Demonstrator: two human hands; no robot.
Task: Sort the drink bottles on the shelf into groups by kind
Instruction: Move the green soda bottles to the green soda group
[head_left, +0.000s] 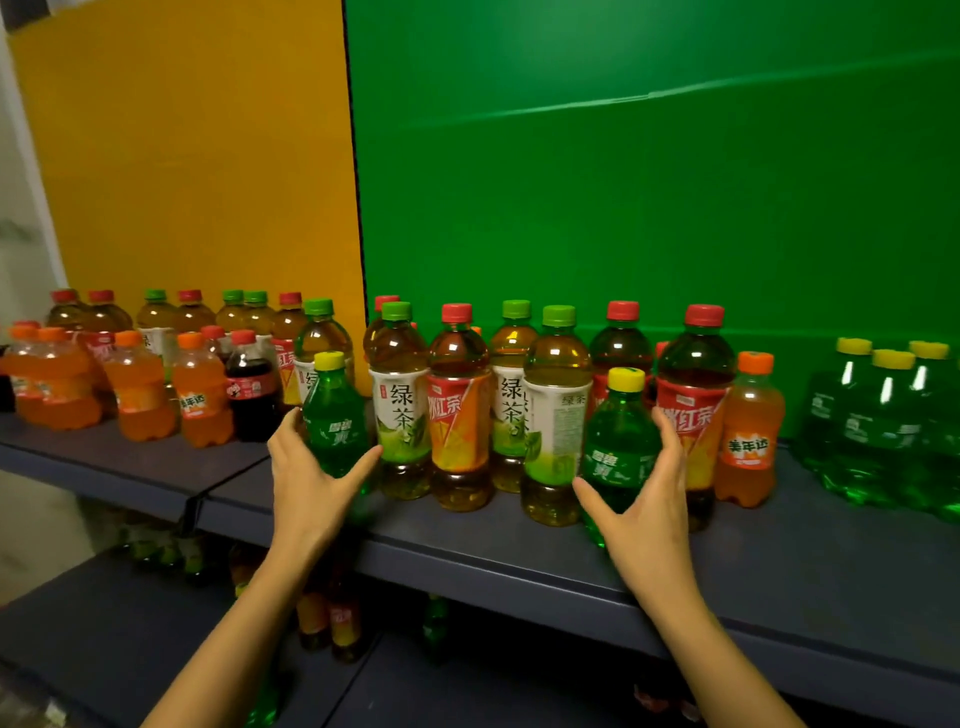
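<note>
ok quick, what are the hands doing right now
left hand: closed round the left green soda bottle
right hand: closed round the right green soda bottle

Behind the shelf (779, 551) stand two flat panels, a yellow panel (197, 156) at left and a green panel (649, 208) at right. They meet at a thin black seam (356, 182) that leans slightly. A pale crease (649, 96) runs across the green panel high up, rising to the right. At far left a strip of white wall (21, 218) shows, blurred. The shelf is dark grey-blue board in two sections — a joint (195, 504) shows left of centre. A lower shelf (104, 639) of the same colour lies in shadow. The light is dim, brightest on the upper panels.
</note>
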